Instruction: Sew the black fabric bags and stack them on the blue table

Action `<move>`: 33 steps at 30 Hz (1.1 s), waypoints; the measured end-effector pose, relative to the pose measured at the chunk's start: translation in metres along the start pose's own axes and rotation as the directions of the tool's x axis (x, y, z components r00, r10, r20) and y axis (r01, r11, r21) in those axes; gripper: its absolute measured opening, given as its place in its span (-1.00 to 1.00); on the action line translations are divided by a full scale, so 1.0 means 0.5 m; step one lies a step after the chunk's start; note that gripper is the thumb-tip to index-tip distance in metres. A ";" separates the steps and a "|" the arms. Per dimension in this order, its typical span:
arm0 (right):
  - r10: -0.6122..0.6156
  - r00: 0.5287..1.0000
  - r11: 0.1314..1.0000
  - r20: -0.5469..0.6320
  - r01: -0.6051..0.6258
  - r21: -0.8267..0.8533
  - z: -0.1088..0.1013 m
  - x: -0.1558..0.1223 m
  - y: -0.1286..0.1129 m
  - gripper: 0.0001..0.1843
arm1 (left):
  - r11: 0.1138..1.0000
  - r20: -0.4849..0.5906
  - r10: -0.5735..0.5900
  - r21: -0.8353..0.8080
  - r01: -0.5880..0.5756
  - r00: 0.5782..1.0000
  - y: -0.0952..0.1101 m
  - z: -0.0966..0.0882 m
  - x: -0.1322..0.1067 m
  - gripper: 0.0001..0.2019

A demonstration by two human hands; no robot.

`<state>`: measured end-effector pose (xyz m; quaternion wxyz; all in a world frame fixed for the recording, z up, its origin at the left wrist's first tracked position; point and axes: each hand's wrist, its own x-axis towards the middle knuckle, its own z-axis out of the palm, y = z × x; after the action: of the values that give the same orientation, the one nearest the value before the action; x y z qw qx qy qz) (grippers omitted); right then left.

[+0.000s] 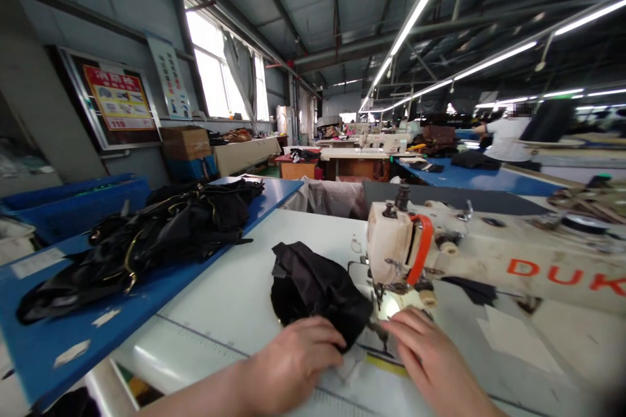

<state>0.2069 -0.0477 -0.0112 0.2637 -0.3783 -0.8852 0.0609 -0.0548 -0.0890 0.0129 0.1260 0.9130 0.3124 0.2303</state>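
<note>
A black fabric piece (317, 280), bunched and folded, lies on the pale sewing table left of the needle. My left hand (298, 358) is closed on its near edge, fingers curled over the cloth. Just right of the fabric, my right hand (430, 348) has its fingers together, tips beside the presser foot of the sewing machine (391, 241). Whatever those fingertips pinch, if anything, is too small to make out. A small lamp lights the needle area, partly hidden behind my right hand.
On the blue table (161, 313) to the left lies a heap of black pieces with gold zippers (180, 228). A blue crate (73, 205) stands behind. White paper (518, 339) and a dark fabric scrap (472, 290) lie under the machine arm. Far right, a person (508, 137) in white stands.
</note>
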 end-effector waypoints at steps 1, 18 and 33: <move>-0.016 1.000 1.000 -0.023 0.017 0.006 0.001 0.001 -0.013 -0.65 | 1.000 -0.026 -0.001 -0.024 0.001 1.000 0.016 -0.006 -0.025 -0.68; -0.110 0.993 0.987 0.029 0.106 0.119 0.015 0.089 -0.259 -0.60 | 0.667 -0.398 -0.742 -0.358 0.653 0.540 0.020 0.010 -0.124 -0.76; 0.181 0.904 0.900 -0.386 0.006 0.436 -0.025 0.094 -0.288 -0.73 | 0.090 -0.012 -0.658 -0.994 0.062 0.753 0.076 -0.170 -0.143 -0.73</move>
<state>0.0944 -0.1178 0.0634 0.5201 -0.3558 -0.7545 0.1832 -0.1277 -0.1560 0.0762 0.6419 0.4236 0.3400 0.5412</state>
